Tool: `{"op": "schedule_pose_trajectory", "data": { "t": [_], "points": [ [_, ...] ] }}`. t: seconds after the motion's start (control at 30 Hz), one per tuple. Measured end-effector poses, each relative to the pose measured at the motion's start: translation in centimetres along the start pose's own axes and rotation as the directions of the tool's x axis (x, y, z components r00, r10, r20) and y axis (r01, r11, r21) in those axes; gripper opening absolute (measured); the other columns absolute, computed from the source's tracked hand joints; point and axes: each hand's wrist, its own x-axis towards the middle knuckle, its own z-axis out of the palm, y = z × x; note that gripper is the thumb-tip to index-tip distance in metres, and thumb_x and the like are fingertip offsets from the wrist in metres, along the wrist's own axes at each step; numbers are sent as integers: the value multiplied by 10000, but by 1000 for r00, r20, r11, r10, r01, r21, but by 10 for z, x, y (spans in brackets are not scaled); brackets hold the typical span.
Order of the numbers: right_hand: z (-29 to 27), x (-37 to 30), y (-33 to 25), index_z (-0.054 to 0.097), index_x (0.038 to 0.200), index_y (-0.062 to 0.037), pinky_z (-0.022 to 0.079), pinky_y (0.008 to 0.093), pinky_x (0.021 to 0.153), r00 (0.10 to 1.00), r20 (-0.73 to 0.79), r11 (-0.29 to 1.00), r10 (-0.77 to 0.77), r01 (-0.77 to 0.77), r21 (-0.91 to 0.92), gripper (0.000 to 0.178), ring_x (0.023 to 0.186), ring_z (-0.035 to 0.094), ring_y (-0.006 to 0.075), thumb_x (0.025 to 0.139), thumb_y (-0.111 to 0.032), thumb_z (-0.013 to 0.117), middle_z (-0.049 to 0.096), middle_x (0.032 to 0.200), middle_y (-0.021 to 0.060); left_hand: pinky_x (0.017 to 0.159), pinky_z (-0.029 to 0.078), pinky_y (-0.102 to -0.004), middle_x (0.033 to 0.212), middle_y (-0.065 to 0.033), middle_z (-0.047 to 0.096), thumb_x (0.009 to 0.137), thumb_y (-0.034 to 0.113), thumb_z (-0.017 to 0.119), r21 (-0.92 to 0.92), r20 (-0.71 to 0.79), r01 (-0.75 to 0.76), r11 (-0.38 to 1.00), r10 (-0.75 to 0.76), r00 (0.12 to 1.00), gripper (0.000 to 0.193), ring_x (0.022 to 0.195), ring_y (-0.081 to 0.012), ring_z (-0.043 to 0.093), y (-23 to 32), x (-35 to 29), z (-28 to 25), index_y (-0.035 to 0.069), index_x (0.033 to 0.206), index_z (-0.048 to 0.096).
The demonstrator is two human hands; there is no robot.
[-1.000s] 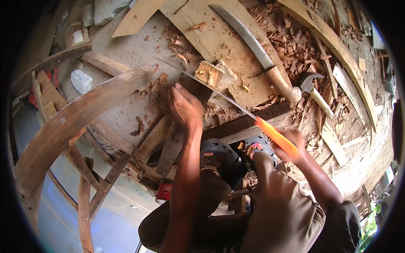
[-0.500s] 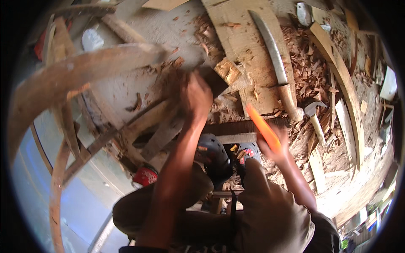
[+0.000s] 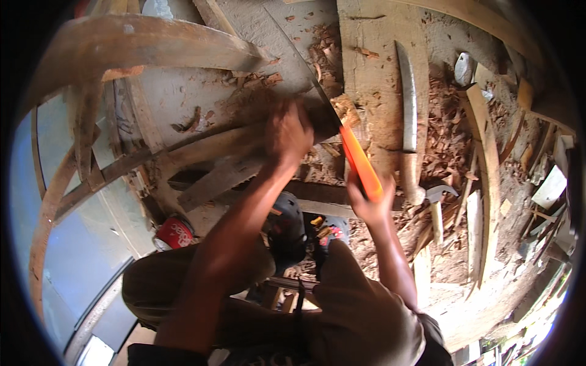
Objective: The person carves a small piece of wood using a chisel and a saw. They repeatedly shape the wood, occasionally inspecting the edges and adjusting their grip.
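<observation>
My right hand (image 3: pixel 371 198) is closed around the orange handle of a handsaw (image 3: pixel 360 161). The saw's thin dark blade shows nearly edge-on and slants up and left, across or right beside the right end of a dark wooden plank (image 3: pixel 321 116). On that plank, a little left of the blade, my left hand (image 3: pixel 290 131) grips the wood; its fingers are smeared by motion. Just beyond the blade lies a pale, rough-cut wood piece (image 3: pixel 346 110). I cannot tell whether the blade touches the plank.
A machete (image 3: pixel 407 104) lies on a wide board (image 3: pixel 378 79) to the right. Beside it are a small hooked tool (image 3: pixel 436 210), wood chips (image 3: pixel 448 131) and a long curved plank (image 3: pixel 486 177). A large curved beam (image 3: pixel 152 43) juts in at upper left. A red can (image 3: pixel 174 233) stands near my left knee.
My right hand has brought the saw to the plank's right end, and its blade now shows clearly. My left hand stays on the plank. The whole view has shifted and turned slightly.
</observation>
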Motion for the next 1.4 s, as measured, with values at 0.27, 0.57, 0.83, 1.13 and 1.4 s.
{"op": "schedule_pose_trajectory", "data": {
  "t": [0.27, 0.57, 0.83, 1.13, 1.4],
  "points": [
    [-72, -172, 17, 718, 1078, -22, 431, 311, 452, 983, -62, 891, -175, 131, -435, 262, 479, 554, 171, 894, -160, 592, 643, 735, 75, 753, 530, -487, 850, -247, 630, 991, 136, 550, -29, 29, 49, 998, -48, 998, 207, 840, -410, 650, 14, 4, -10, -28, 877, 603],
    [-4, -42, 21, 704, 877, -59, 504, 330, 519, 952, -23, 940, -304, 296, -168, 124, 555, 646, 243, 765, -113, 704, 646, 717, 108, 770, 537, -469, 837, -233, 640, 973, 148, 578, 13, -47, -75, 997, 76, 996, 193, 831, -402, 652, -11, -6, -12, -15, 874, 603],
    [-45, -153, 59, 701, 903, -41, 460, 315, 497, 960, -268, 996, -86, 76, -44, 160, 497, 565, 216, 759, -110, 689, 606, 674, 61, 715, 536, -469, 809, -218, 635, 1004, 206, 551, 9, -94, 35, 999, -34, 995, 271, 752, -397, 637, 9, 6, -9, 13, 820, 595],
    [-86, -72, 10, 654, 813, -27, 482, 341, 417, 907, 6, 852, -421, 397, -342, 168, 447, 575, 205, 815, -192, 623, 630, 670, 58, 746, 536, -505, 891, -270, 652, 998, 185, 542, 26, -163, 178, 984, -172, 972, 275, 826, -445, 654, -2, 5, -1, -40, 876, 640],
    [-147, -107, 5, 615, 806, 7, 344, 215, 530, 944, -292, 988, -153, 136, -77, 247, 586, 457, 72, 936, -197, 563, 520, 689, 10, 740, 513, -508, 835, -247, 613, 1012, 230, 549, -20, -182, 123, 992, -125, 975, 309, 801, -432, 625, 7, 2, -15, -23, 842, 598]
  ]
}}
